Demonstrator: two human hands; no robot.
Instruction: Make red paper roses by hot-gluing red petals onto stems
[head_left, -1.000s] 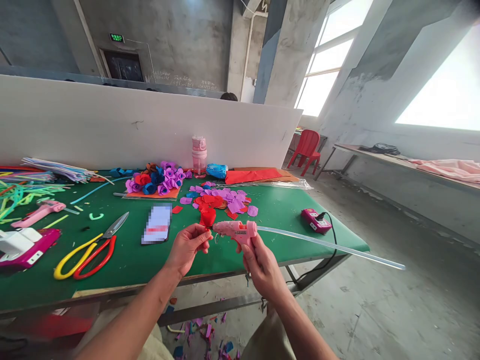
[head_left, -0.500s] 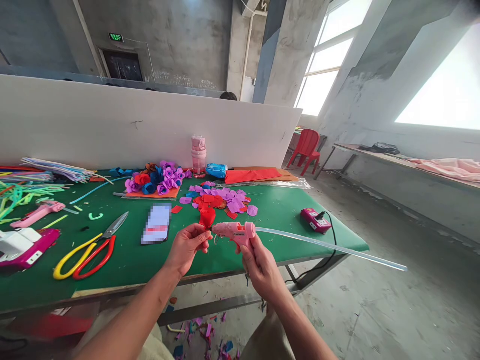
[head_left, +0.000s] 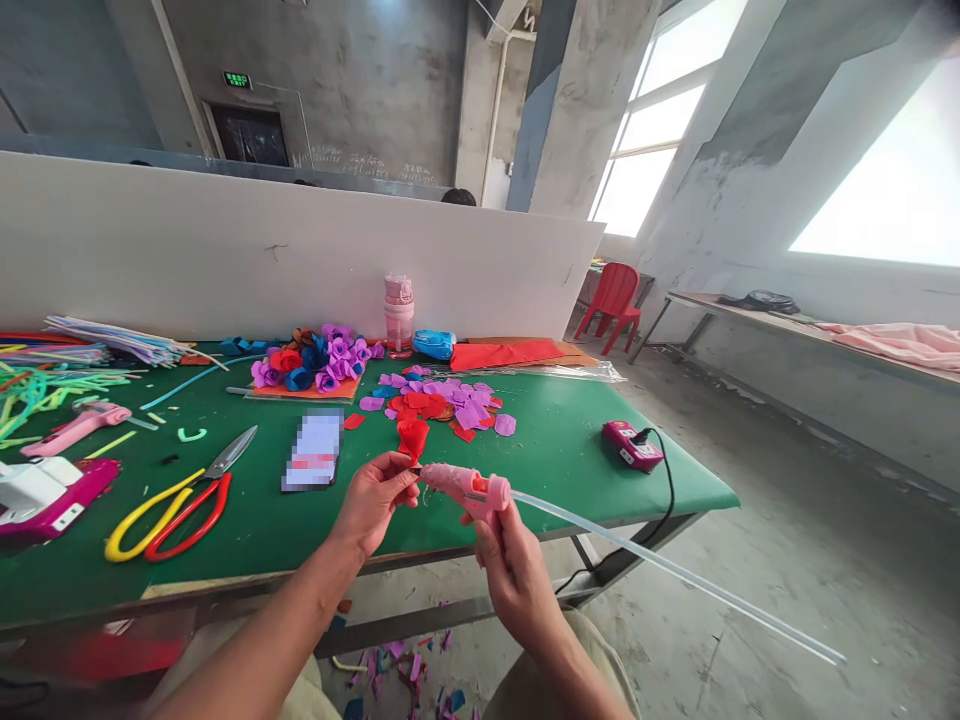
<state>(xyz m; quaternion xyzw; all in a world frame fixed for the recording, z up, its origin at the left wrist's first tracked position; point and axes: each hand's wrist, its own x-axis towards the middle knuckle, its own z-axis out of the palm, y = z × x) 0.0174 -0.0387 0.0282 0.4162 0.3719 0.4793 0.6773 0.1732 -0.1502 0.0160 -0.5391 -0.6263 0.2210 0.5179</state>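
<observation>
Between the fingertips of my left hand (head_left: 379, 497) is the base of a red paper flower (head_left: 412, 437), held upright above the table. My right hand (head_left: 514, 565) grips a pink glue gun (head_left: 465, 486) by its handle. The gun's nozzle points left and lies right at the flower's base; whether it touches, I cannot tell. A long clear glue stick (head_left: 675, 572) sticks out of the gun's back, slanting down past the table edge. Just beyond the flower lie loose purple petals (head_left: 472, 405) and red petals (head_left: 416, 404).
On the green table (head_left: 262, 530) are scissors (head_left: 191, 490), a phone (head_left: 313, 450), finished paper flowers (head_left: 319, 362), a pink bottle (head_left: 399, 318), a second glue gun (head_left: 75, 428) and a corded purple power strip (head_left: 631, 445). A white partition (head_left: 300, 250) stands behind.
The glue gun's rear has tilted down, and the glue stick's far end has dropped lower. My right hand has moved slightly down; the left hand and flower shifted only a little.
</observation>
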